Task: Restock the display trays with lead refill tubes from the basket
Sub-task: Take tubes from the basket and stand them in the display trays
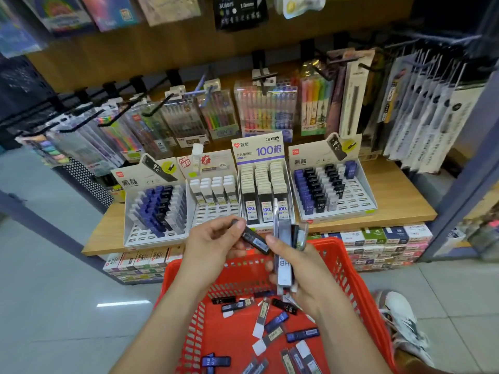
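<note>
Person, seen from a head-worn camera.
Hands: left hand [213, 244] and right hand [305, 268], both bare.
Forearms: left forearm [162, 319] and right forearm [343, 327], both bare to the lower frame edge.
Footwear: one trainer [402, 322] at lower right. White upper, grey and dark streaked panels, pinkish-grey mesh toe, laced front.

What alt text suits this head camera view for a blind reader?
A person's left hand pinches one black lead refill tube while the right hand grips a bundle, above a red basket of loose tubes. Four display trays stand on the wooden shelf.
</note>
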A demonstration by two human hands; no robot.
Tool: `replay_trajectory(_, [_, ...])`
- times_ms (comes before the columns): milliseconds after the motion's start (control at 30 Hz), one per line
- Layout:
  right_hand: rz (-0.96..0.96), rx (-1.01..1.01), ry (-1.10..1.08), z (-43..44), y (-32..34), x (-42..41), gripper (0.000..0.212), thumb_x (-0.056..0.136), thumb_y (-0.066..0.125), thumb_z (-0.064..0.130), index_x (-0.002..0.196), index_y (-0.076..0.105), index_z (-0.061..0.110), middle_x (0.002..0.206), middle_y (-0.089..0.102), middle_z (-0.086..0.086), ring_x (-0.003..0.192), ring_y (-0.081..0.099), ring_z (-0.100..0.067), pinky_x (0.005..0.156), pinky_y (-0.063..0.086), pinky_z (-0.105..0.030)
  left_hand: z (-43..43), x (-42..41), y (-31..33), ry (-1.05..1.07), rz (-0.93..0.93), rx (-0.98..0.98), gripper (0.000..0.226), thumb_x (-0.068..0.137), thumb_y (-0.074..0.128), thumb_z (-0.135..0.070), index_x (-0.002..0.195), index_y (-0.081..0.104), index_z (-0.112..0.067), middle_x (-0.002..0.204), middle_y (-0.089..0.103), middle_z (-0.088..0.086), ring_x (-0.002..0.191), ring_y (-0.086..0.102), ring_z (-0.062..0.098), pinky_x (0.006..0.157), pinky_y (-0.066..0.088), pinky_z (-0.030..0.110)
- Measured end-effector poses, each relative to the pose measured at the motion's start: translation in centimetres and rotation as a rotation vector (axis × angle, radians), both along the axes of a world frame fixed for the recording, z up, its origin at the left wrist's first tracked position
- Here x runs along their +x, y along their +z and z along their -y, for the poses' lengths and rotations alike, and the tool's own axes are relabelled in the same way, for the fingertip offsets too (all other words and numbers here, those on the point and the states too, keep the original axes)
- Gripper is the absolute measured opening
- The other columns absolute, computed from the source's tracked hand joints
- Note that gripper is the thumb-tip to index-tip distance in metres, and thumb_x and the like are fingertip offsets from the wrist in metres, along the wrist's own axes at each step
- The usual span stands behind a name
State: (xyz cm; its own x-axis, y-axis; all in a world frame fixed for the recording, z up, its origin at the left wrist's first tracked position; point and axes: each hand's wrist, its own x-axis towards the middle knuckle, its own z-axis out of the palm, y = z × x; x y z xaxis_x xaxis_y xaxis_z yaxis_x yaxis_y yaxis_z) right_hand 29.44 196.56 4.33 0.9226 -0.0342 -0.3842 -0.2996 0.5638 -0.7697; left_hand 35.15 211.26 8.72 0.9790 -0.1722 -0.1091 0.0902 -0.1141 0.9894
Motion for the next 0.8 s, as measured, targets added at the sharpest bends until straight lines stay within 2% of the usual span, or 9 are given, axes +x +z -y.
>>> replay_trajectory(100, [0.003,0.12,-0.083,1.1,0.7,1.6,0.032,0.073,0.077,0.022,0.098,0.064,0.007,0.062,0.059,-0.009,0.049,0.054,-0.02,0.038,0.042,-0.027,1.5,1.3,0.4,-0.012,0.044,-0.044,0.011,0.086,0.064,-0.01,0.093,0.073,-0.013,0.075,0.062,0.009,0.061,0.062,0.014,0.058,0.054,0.022])
replay_trajectory(200, [-0.005,0.308,-0.126,2.9,1.3,3.5,0.025,0.078,0.072,0.017,0.1,0.064,0.006,0.075,0.067,-0.015,0.051,0.057,-0.018,0.04,0.044,-0.024,3.5,2.9,1.0,-0.089,0.102,-0.066,0.019,0.085,0.064,-0.001,0.087,0.074,-0.017,0.077,0.063,0.009,0.069,0.063,0.018,0.066,0.056,0.026])
replay_trajectory(333, [0.015,0.079,-0.238,6.0,0.9,5.3,0.032,0.074,0.077,0.016,0.101,0.065,0.005,0.074,0.065,-0.01,0.055,0.06,-0.017,0.043,0.044,-0.029,7.3,4.9,1.5,-0.118,0.137,0.0,0.025,0.082,0.065,0.006,0.085,0.074,-0.017,0.084,0.074,0.008,0.08,0.069,0.021,0.078,0.057,0.029])
replay_trajectory(433, [0.026,-0.033,-0.394,8.6,-0.1,5.8,0.022,0.081,0.076,0.009,0.1,0.064,0.008,0.071,0.063,-0.007,0.057,0.06,-0.017,0.054,0.048,-0.033,10.5,5.9,1.5,-0.181,0.129,0.074,0.023,0.084,0.066,0.001,0.085,0.075,-0.02,0.082,0.075,0.008,0.078,0.07,0.027,0.078,0.057,0.036])
replay_trajectory(533, [-0.01,0.007,-0.492,10.5,-1.4,5.6,0.028,0.081,0.076,0.013,0.106,0.066,0.004,0.08,0.064,-0.012,0.062,0.061,-0.021,0.057,0.047,-0.035,13.6,6.9,0.9,-0.235,0.192,0.221,0.031,0.083,0.065,0.001,0.081,0.077,-0.027,0.072,0.072,0.006,0.058,0.055,0.021,0.06,0.048,0.028])
replay_trajectory(600, [-0.053,0.105,-0.573,11.7,-2.2,5.1,0.041,0.079,0.077,0.018,0.112,0.063,-0.001,0.079,0.063,-0.015,0.055,0.058,-0.022,0.048,0.047,-0.032,15.5,7.9,0.5,-0.248,0.204,0.28,0.035,0.084,0.061,0.003,0.077,0.076,-0.028,0.066,0.069,0.001,0.05,0.045,0.014,0.05,0.036,0.02])
replay_trajectory(667, [-0.086,0.189,-0.648,12.9,-3.1,4.1,0.042,0.076,0.075,0.023,0.106,0.06,-0.003,0.071,0.062,-0.015,0.047,0.054,-0.021,0.041,0.045,-0.03,17.3,9.2,0.2,-0.277,0.227,0.344,0.038,0.086,0.057,0.002,0.074,0.075,-0.029,0.069,0.07,-0.005,0.044,0.044,0.01,0.046,0.035,0.017])
replay_trajectory(700, [-0.091,0.216,-0.68,13.5,-3.5,3.6,0.036,0.077,0.073,0.025,0.101,0.059,0.001,0.067,0.062,-0.014,0.045,0.053,-0.02,0.039,0.044,-0.029,18.1,9.9,0.0,-0.306,0.265,0.39,0.037,0.086,0.057,0.002,0.075,0.074,-0.029,0.074,0.07,-0.01,0.047,0.048,0.008,0.047,0.039,0.016])
replay_trajectory(800, [-0.111,0.293,-0.767,14.7,-4.3,2.1,0.014,0.09,0.064,0.021,0.088,0.059,0.008,0.061,0.065,-0.007,0.047,0.057,-0.016,0.039,0.046,-0.028,20.6,11.7,-1.0,-0.404,0.425,0.568,0.028,0.083,0.066,0.0,0.093,0.072,-0.025,0.084,0.066,-0.017,0.074,0.06,0.003,0.076,0.048,0.014])
